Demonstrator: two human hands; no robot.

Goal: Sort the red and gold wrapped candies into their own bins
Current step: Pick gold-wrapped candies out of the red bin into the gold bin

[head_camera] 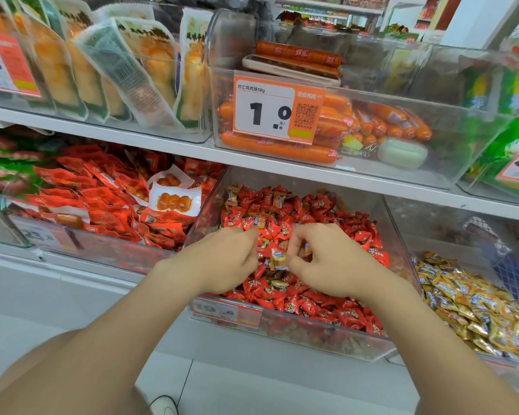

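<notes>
Fingers (pixel 294 245) of the right hand (pixel 330 265) are curled, pinching a gold candy (pixel 278 260) over the middle of the red bin (pixel 282 333). The left hand (pixel 222 259) is curled just beside it; I cannot tell whether it holds anything. Other gold wrappers lie among the red candies (pixel 357 316) toward that bin's back. A loose pinch could drop the slippery piece back into the reds. A red one could also get carried along to the gold bin (pixel 432 235), right of the red bin.

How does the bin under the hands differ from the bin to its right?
The middle bin holds red candies with gold candies mixed in; the right bin holds only gold. The left hand and right hand are in the middle bin, not the right bin. Both are clear.
</notes>
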